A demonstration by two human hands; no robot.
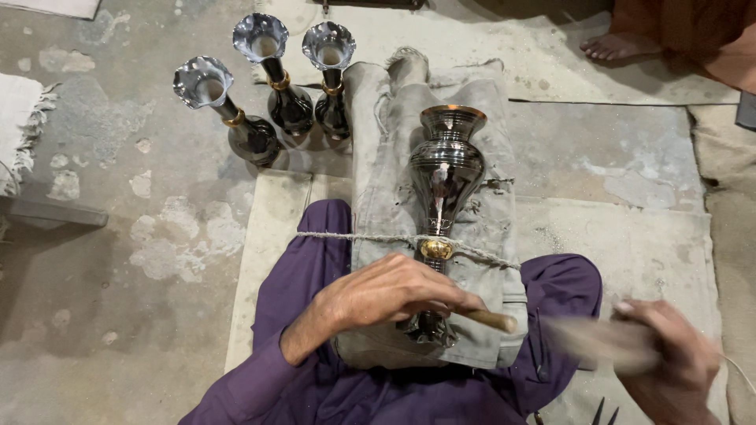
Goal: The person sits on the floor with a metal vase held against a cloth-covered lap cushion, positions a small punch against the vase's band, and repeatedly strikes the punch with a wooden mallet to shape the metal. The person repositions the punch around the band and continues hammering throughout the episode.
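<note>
A dark, shiny metal vase (446, 169) with a brass collar lies along my cloth-covered leg, its flared base pointing away from me. A thin cord (354, 237) runs across the vase's neck and the cloth. My left hand (386, 295) rests over the vase's lower end and grips a short wooden-handled tool (488, 319). My right hand (669, 358) is at the lower right, blurred, holding a pale object (594, 342) that I cannot make out.
Three similar dark vases (272, 86) with wavy silver mouths stand on the concrete floor ahead, left of my leg. A pale mat (638, 244) lies under me. Another person's bare foot (614, 47) shows at the top right. A fringed cloth (20, 126) lies far left.
</note>
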